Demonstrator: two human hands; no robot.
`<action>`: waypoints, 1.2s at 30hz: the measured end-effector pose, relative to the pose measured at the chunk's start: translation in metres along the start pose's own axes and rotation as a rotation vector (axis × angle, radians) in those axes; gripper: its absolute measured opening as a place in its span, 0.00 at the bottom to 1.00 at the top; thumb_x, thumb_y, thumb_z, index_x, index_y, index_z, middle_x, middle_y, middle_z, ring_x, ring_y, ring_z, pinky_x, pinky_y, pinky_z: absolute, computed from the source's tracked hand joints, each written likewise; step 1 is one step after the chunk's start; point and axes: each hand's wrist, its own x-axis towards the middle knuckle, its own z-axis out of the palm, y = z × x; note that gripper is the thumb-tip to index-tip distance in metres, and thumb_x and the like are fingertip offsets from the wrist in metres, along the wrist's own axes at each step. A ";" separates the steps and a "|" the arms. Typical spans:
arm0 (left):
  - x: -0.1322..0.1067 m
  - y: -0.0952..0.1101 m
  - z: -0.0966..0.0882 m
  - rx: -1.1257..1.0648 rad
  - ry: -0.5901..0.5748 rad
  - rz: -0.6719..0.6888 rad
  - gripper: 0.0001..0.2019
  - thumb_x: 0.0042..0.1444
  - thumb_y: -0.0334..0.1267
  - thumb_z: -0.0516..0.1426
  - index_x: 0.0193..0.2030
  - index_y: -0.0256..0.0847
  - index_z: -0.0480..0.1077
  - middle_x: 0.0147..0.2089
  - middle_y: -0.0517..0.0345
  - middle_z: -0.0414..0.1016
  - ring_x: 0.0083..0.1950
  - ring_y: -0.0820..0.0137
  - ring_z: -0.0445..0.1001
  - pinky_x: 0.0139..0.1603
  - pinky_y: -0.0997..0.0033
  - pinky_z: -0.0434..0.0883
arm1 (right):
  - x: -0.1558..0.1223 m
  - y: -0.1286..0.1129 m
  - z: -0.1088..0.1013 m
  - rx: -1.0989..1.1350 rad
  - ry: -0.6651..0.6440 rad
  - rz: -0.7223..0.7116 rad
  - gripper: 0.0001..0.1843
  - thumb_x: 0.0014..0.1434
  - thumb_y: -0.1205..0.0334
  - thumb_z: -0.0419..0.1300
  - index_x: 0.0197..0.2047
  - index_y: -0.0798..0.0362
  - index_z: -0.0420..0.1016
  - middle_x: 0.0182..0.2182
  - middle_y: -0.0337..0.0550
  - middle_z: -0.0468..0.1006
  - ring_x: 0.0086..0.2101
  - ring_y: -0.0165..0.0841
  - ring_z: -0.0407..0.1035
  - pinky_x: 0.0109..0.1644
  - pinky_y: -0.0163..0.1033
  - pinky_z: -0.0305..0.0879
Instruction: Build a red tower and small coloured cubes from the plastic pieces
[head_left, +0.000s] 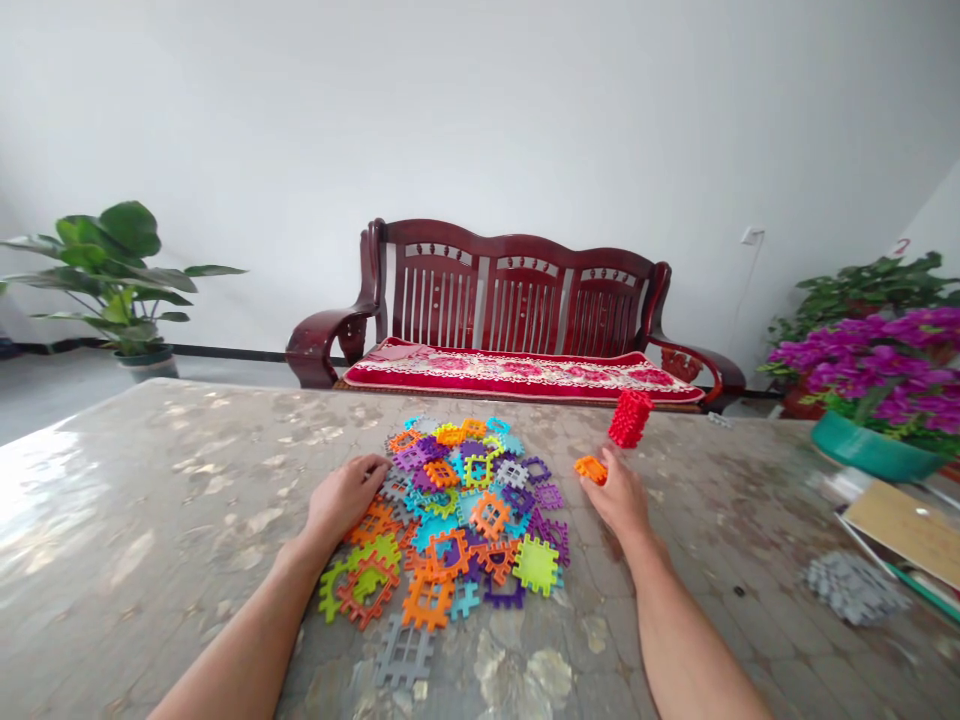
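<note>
A heap of flat interlocking plastic tiles point(465, 515) in orange, purple, green, blue and grey lies on the marbled table point(165, 500). My left hand point(346, 493) rests on the heap's left edge, fingers curled onto the tiles. To the right of the heap, my right hand point(621, 495) pinches a single orange tile point(590, 468) at its fingertips. Just beyond that hand stands a red stack of joined tiles point(630, 417). A lone grey tile point(405, 652) lies at the near side of the heap.
A pile of grey tiles point(851, 588) lies at the right, near a board and papers point(904, 525). A teal pot of purple flowers point(877, 400) stands at the table's right edge. Behind the table are a wooden bench point(510, 320) and a leafy plant point(120, 275).
</note>
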 end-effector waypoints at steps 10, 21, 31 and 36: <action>-0.001 0.001 0.000 -0.026 0.009 0.007 0.17 0.62 0.47 0.47 0.44 0.49 0.75 0.49 0.60 0.81 0.46 0.66 0.77 0.40 0.74 0.66 | -0.004 -0.006 -0.003 -0.094 0.111 -0.024 0.33 0.54 0.51 0.58 0.60 0.57 0.68 0.51 0.59 0.75 0.49 0.50 0.68 0.53 0.52 0.60; -0.001 0.001 0.000 -0.031 0.014 0.002 0.17 0.62 0.46 0.47 0.44 0.50 0.75 0.48 0.59 0.80 0.47 0.65 0.77 0.40 0.72 0.66 | -0.041 -0.098 -0.015 0.479 -0.279 -0.690 0.28 0.47 0.65 0.60 0.54 0.47 0.75 0.52 0.44 0.77 0.53 0.41 0.66 0.60 0.50 0.60; -0.002 0.001 0.000 -0.042 0.023 0.010 0.17 0.62 0.47 0.47 0.44 0.50 0.75 0.48 0.60 0.81 0.46 0.65 0.77 0.40 0.73 0.66 | -0.049 -0.106 -0.016 0.435 -0.467 -0.867 0.39 0.41 0.73 0.55 0.58 0.44 0.72 0.59 0.39 0.72 0.61 0.41 0.57 0.67 0.53 0.52; -0.002 0.001 0.000 -0.037 0.022 0.005 0.16 0.62 0.47 0.47 0.44 0.49 0.75 0.48 0.60 0.81 0.46 0.66 0.77 0.39 0.73 0.66 | -0.049 -0.109 -0.019 0.445 -0.408 -0.854 0.31 0.46 0.69 0.61 0.55 0.45 0.74 0.51 0.42 0.77 0.53 0.39 0.64 0.62 0.50 0.59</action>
